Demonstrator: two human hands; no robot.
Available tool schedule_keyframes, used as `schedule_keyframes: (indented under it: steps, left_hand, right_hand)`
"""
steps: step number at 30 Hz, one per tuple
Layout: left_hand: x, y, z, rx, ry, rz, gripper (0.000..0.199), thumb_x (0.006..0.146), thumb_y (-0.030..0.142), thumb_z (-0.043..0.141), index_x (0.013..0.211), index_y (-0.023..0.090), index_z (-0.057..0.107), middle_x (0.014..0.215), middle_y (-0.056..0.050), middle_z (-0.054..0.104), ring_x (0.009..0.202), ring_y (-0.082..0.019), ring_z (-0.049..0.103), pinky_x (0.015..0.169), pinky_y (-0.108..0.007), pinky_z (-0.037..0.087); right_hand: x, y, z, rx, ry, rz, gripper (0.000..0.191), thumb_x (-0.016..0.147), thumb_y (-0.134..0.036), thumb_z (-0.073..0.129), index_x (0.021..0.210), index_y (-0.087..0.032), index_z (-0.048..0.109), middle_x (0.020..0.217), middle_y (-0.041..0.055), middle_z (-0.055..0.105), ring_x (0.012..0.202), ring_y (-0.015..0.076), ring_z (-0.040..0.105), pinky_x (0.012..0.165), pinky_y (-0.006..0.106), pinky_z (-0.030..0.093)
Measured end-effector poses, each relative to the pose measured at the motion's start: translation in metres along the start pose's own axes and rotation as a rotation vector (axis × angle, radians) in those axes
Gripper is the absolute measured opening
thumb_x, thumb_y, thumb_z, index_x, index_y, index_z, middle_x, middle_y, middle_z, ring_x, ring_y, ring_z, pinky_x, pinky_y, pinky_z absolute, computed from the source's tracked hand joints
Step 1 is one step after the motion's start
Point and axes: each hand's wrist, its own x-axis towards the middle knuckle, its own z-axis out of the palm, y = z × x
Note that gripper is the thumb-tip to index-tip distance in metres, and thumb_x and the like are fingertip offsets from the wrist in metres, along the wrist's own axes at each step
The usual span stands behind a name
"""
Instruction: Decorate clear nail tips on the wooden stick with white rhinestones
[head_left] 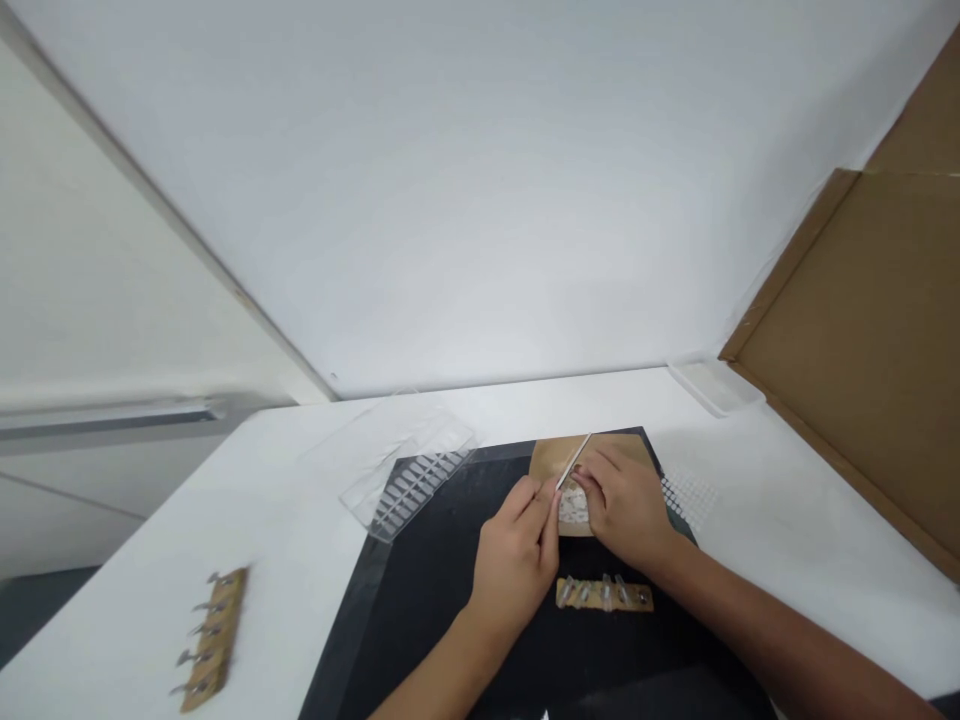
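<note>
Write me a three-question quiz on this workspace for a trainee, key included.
1. True or false: the clear plastic tray of nail-shaped pieces overlaps an edge of the black mat.

2. Multiple choice: what does the tan strip with a row of metal clips, left of the mat, lie on?
A) the black mat
B) a brown cardboard panel
C) the white table

3. Fill the gap: the fingers of the left hand and right hand come together around a thin, pale ____.

Key: 1 true; 2 C; 3 stick
</note>
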Motion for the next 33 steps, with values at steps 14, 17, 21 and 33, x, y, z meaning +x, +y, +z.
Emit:
schedule_keyframes:
  steps: [14, 17, 21, 33]
  left_hand:
    - [0.0021, 0.0063, -0.0020, -0.024, 0.012, 0.020, 0.024, 0.106, 0.015, 0.051, 0.115, 0.016, 0.074, 0.085, -0.005, 0.065, 0.075, -0.014, 0.065, 0.072, -0.023, 0.059]
    - [0.0022, 0.0079, -0.0037, -0.038, 0.007, 0.009, 0.025, 0.107, 0.015, 0.051, 0.117, 0.016, 0.074, 0.087, -0.006, 0.067, 0.078, -0.015, 0.067, 0.074, -0.024, 0.060]
    - [0.0029, 0.0070, -0.0047, -0.046, -0.009, 0.003, 0.027, 0.108, 0.017, 0.049, 0.119, 0.017, 0.074, 0.089, -0.007, 0.068, 0.081, -0.016, 0.067, 0.077, -0.026, 0.060]
    - [0.0035, 0.0030, -0.0021, -0.078, 0.024, -0.008, 0.024, 0.105, 0.011, 0.053, 0.114, 0.016, 0.075, 0.087, -0.005, 0.067, 0.078, -0.016, 0.065, 0.075, -0.026, 0.055]
  right_hand:
    - [0.0047, 0.0038, -0.0034, 0.027, 0.042, 0.081, 0.023, 0.103, -0.023, 0.055, 0.080, -0.023, 0.058, 0.085, 0.0043, 0.069, 0.078, 0.0200, 0.061, 0.070, 0.032, 0.040]
    - [0.0061, 0.0021, -0.0057, 0.073, -0.011, 0.052, 0.023, 0.101, -0.022, 0.057, 0.078, -0.023, 0.057, 0.083, 0.0034, 0.068, 0.075, 0.0193, 0.060, 0.069, 0.032, 0.039]
    - [0.0054, 0.0004, -0.0056, 0.102, 0.016, 0.079, 0.023, 0.101, -0.022, 0.057, 0.078, -0.023, 0.057, 0.083, 0.0034, 0.068, 0.078, 0.0195, 0.062, 0.071, 0.032, 0.041]
    - [0.0040, 0.0001, -0.0029, 0.140, -0.039, 0.075, 0.023, 0.101, -0.027, 0.058, 0.079, -0.024, 0.057, 0.082, 0.0022, 0.068, 0.075, 0.0186, 0.061, 0.069, 0.031, 0.040]
